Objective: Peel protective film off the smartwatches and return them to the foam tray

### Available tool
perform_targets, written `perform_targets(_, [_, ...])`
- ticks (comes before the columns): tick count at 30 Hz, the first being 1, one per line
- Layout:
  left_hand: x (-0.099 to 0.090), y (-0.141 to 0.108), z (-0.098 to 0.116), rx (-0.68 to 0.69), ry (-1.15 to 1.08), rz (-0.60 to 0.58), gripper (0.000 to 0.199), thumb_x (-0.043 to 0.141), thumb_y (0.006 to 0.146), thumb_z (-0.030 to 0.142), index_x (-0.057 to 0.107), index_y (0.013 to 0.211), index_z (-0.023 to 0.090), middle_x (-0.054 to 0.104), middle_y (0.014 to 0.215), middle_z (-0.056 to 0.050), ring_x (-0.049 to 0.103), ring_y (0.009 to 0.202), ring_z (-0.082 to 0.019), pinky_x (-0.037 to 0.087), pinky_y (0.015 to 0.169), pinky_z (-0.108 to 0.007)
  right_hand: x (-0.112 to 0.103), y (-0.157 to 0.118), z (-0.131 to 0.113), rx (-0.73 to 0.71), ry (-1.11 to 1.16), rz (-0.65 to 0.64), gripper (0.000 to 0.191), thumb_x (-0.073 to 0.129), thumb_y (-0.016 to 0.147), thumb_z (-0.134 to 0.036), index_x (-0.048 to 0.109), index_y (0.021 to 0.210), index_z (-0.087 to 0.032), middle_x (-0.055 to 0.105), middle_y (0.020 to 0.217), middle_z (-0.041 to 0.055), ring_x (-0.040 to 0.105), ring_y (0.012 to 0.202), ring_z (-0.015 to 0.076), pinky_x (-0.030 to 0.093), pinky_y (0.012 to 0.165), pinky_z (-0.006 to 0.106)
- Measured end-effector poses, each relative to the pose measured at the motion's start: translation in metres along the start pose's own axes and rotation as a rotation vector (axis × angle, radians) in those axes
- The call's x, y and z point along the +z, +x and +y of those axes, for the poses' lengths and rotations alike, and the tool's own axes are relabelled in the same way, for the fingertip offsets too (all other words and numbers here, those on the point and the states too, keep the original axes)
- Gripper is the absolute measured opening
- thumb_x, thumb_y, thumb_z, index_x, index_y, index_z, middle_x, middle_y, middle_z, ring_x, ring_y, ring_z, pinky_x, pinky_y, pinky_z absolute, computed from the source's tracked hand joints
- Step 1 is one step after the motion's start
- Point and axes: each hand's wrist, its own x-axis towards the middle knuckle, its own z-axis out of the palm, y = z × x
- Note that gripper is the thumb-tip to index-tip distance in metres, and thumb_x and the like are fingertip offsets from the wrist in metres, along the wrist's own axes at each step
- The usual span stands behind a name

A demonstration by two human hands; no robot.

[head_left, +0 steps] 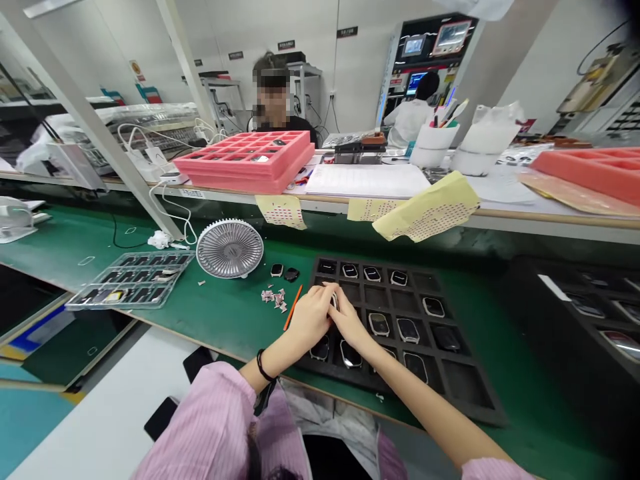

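Note:
My left hand (309, 312) and my right hand (349, 320) meet over the left side of a black foam tray (463, 383). Both are closed, with their fingertips together around a smartwatch (335, 301), of which only a pale edge shows between them. In the tray's compartments lie several watches, such as a square-faced watch (409, 330) and another watch (351, 354) just below my hands. Left of my left hand, an orange stick (293, 308) rests on the green mat beside a small heap of pale scraps (275, 299).
A round fan (230, 249) stands left of the scraps, near two loose watch pieces (285, 271). Farther left is a clear plastic tray (135, 280) of dark parts. Pink foam trays (245, 163) sit on the shelf, with yellow sheets (427, 208) hanging off its edge. A person (274, 100) faces me.

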Motion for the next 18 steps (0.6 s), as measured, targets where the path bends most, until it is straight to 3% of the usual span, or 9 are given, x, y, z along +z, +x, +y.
perform_targets(2, [-0.009,-0.008,-0.007,0.036,-0.157,-0.024,0.07,0.063,0.073,0.014,0.032,0.136,0.022,0.056,0.125,-0.009,0.051,0.117,-0.023,0.048,0.094,-0.035,0.0,-0.006,-0.009,0.097,0.178,-0.006,0.036,0.062,0.078,-0.04,0.056,0.111,-0.026,0.062,0.114,0.0037,0.056,0.109,0.0233,0.046,0.091,0.036])
perform_targets(4, [-0.019,-0.015,-0.023,0.005,-0.333,-0.023,0.076,0.067,0.075,0.027,0.027,0.139,0.022,0.054,0.126,-0.01,0.054,0.113,-0.023,0.052,0.085,-0.034,-0.006,-0.012,-0.019,0.261,0.443,-0.032,0.037,0.063,0.078,-0.039,0.057,0.112,-0.025,0.067,0.099,0.0039,0.062,0.086,0.0212,0.049,0.067,0.031])
perform_targets(7, [-0.029,-0.026,-0.059,-0.2,-0.339,0.106,0.037,0.052,0.088,0.034,0.048,0.121,0.019,0.06,0.111,-0.009,0.059,0.097,-0.021,0.052,0.077,-0.033,-0.017,-0.02,-0.032,0.434,0.848,-0.065,0.034,0.057,0.081,-0.036,0.059,0.111,-0.019,0.067,0.084,0.0065,0.06,0.066,0.0182,0.042,0.049,0.026])
perform_targets(9, [-0.03,-0.032,-0.084,-0.275,-0.195,0.147,0.019,0.048,0.09,0.03,0.058,0.1,0.017,0.062,0.098,-0.007,0.059,0.093,-0.022,0.049,0.082,-0.036,-0.02,-0.024,-0.035,0.479,1.033,-0.036,0.03,0.052,0.084,-0.034,0.061,0.108,-0.017,0.067,0.085,0.0081,0.06,0.066,0.0173,0.041,0.048,0.025])
perform_targets(11, [-0.026,-0.039,-0.102,-0.314,-0.101,0.112,0.016,0.048,0.09,0.025,0.061,0.087,0.017,0.063,0.09,-0.007,0.059,0.089,-0.022,0.049,0.081,-0.036,-0.019,-0.027,-0.035,0.509,1.147,0.018,0.028,0.049,0.086,-0.033,0.062,0.106,-0.018,0.067,0.087,0.0083,0.06,0.068,0.0166,0.043,0.05,0.025])
perform_targets(18, [-0.009,-0.052,-0.114,-0.156,0.089,0.012,0.011,0.056,0.087,0.024,0.064,0.091,0.019,0.063,0.1,-0.007,0.057,0.097,-0.023,0.049,0.081,-0.034,-0.004,-0.03,-0.023,0.584,1.265,0.09,0.027,0.043,0.091,-0.033,0.061,0.103,-0.017,0.066,0.088,0.0092,0.06,0.069,0.016,0.048,0.056,0.027])
